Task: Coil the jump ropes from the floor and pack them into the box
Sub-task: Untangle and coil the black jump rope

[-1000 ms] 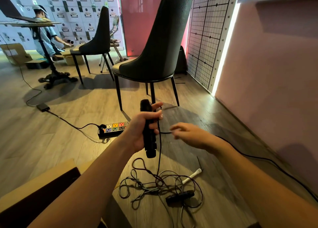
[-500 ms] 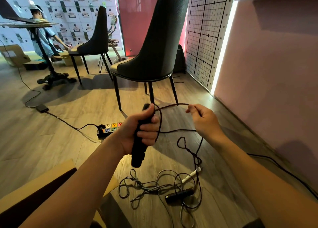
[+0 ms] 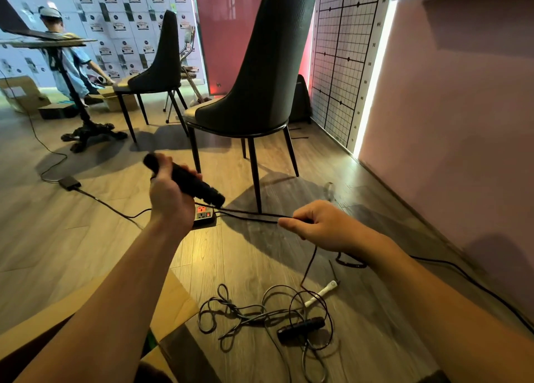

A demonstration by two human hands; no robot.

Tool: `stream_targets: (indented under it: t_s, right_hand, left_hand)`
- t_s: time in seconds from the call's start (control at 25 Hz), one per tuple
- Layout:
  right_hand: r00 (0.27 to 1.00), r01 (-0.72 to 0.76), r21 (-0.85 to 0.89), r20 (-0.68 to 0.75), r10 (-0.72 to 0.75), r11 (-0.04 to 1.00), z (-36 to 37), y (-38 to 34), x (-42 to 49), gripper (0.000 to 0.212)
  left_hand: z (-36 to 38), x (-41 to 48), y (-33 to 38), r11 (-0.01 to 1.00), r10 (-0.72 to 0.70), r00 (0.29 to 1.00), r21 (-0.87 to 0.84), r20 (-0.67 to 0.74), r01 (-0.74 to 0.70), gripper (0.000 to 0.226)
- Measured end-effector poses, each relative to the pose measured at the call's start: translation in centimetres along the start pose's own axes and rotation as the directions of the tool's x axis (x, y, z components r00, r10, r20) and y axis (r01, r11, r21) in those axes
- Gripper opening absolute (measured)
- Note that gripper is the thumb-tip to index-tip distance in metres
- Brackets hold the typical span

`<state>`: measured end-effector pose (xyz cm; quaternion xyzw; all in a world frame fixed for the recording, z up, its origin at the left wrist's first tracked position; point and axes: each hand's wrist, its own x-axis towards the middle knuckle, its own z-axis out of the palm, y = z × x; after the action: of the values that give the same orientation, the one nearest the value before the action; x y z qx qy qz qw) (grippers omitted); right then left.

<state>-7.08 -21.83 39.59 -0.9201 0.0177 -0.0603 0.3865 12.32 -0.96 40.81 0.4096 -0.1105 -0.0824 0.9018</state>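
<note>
My left hand (image 3: 169, 197) grips a black jump-rope handle (image 3: 190, 181), tilted with its lower end pointing right. From that end a thin black rope (image 3: 248, 215) runs taut to my right hand (image 3: 320, 226), which pinches it. Below my right hand the rope drops to a tangle of ropes (image 3: 260, 316) on the wooden floor. In the tangle lie a second black handle (image 3: 300, 326) and a white handle (image 3: 323, 291). The open cardboard box (image 3: 170, 304) sits at the lower left, partly behind my left arm.
A black chair (image 3: 254, 87) stands just beyond my hands, a second chair (image 3: 161, 64) further back left. A power strip (image 3: 203, 216) with its cable lies on the floor under my left hand. A pink wall runs along the right. A person sits far left behind a stand.
My left hand has tipped the handle from upright to slanting and moved it up and left. My right hand has dropped lower and pulled the rope out taut; the loop between the hands is gone.
</note>
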Motion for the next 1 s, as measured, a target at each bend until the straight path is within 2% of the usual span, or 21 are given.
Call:
stream_targets:
  t_s: [0.04,0.08,0.12,0.16,0.24,0.32,0.36,0.4,0.48,0.52,0.56,0.6,0.64,0.72,0.8,0.88,0.92,1.0]
  right_hand:
    - [0.998,0.054,-0.044,-0.016,-0.054,0.998,0.3,-0.6,0.2,0.042]
    - [0.990,0.114,-0.104,-0.073,-0.122,0.988,0.5,-1.1,0.4,0.039]
    - [0.969,0.160,-0.184,-0.158,-0.190,0.970,0.6,-1.4,0.7,0.038]
    - [0.936,0.177,-0.282,-0.249,-0.250,0.943,0.5,-1.4,1.0,0.039]
    - [0.869,0.113,-0.430,-0.394,-0.299,0.896,0.0,-1.2,1.4,0.044]
    - [0.813,0.062,-0.454,-0.493,-0.309,0.889,-0.3,-1.0,1.2,0.036]
    - [0.785,0.058,-0.449,-0.531,-0.318,0.892,-0.5,-1.0,1.0,0.030]
    - [0.767,0.045,-0.443,-0.559,-0.315,0.895,-0.7,-1.0,0.9,0.031]
    - [0.795,-0.027,-0.376,-0.570,-0.208,0.926,-0.8,-0.4,0.9,0.040]
    - [0.829,-0.073,-0.328,-0.546,-0.126,0.942,-0.8,0.2,1.0,0.047]
    - [0.868,-0.092,-0.281,-0.493,-0.061,0.955,-0.7,0.7,1.1,0.053]
    - [0.912,-0.084,-0.223,-0.409,-0.015,0.971,-0.6,1.0,1.0,0.053]
    - [0.953,-0.061,-0.152,-0.302,0.012,0.986,-0.4,1.0,1.0,0.051]
    - [0.995,-0.028,0.021,-0.091,0.029,0.999,-0.1,-0.2,1.1,0.043]
    - [0.994,-0.105,0.279,0.066,0.090,0.955,0.3,-1.6,1.1,0.049]
    - [0.976,-0.209,0.412,0.147,0.161,0.887,0.4,-1.8,1.1,0.059]
    - [0.975,-0.218,0.398,0.125,0.183,0.891,0.3,-1.5,0.9,0.058]
    - [0.983,-0.175,0.294,-0.007,0.185,0.940,-0.7,-0.6,0.3,0.051]
  left_hand:
    - [0.1,-0.3,-0.4,0.970,0.029,0.999,0.241,0.042,-0.038,0.022]
    - [0.2,-0.8,-0.9,0.879,0.022,0.992,0.470,0.124,-0.079,0.024]
    - [0.5,-1.5,-1.3,0.768,-0.055,0.974,0.633,0.219,-0.099,0.031]
    - [1.0,-2.3,-1.5,0.669,-0.191,0.935,0.737,0.298,-0.097,0.046]
    - [2.0,-3.9,-1.5,0.496,-0.487,0.791,0.863,0.371,-0.099,0.076]
    - [2.8,-5.1,-1.6,0.328,-0.666,0.652,0.927,0.362,-0.179,0.085]
    - [3.3,-5.6,-1.6,0.298,-0.723,0.597,0.936,0.349,-0.186,0.086]
    - [3.4,-5.9,-1.7,0.323,-0.764,0.543,0.935,0.347,-0.144,0.086]
    - [3.7,-6.3,-1.6,0.492,-0.804,0.424,0.867,0.417,0.078,0.083]
    - [3.8,-6.3,-1.4,0.599,-0.784,0.371,0.764,0.497,0.242,0.080]
    - [4.0,-6.3,-1.2,0.680,-0.732,0.349,0.603,0.585,0.417,0.076]
    - [4.1,-6.2,-1.0,0.718,-0.657,0.361,0.403,0.662,0.568,0.073]
    - [4.2,-6.1,-0.9,0.721,-0.565,0.404,0.193,0.719,0.665,0.071]
    - [4.4,-5.9,-1.2,0.687,-0.374,0.546,-0.172,0.750,0.706,0.068]
    - [4.6,-5.6,-1.6,0.697,-0.261,0.736,-0.405,0.625,0.592,0.070]
    - [4.3,-4.3,-1.4,0.774,-0.160,0.908,-0.521,0.388,0.359,0.071]
    - [3.7,-3.4,-1.0,0.819,-0.090,0.958,-0.527,0.273,0.227,0.069]
    - [2.0,-1.7,0.2,0.902,0.029,0.995,-0.431,0.101,0.017,0.062]
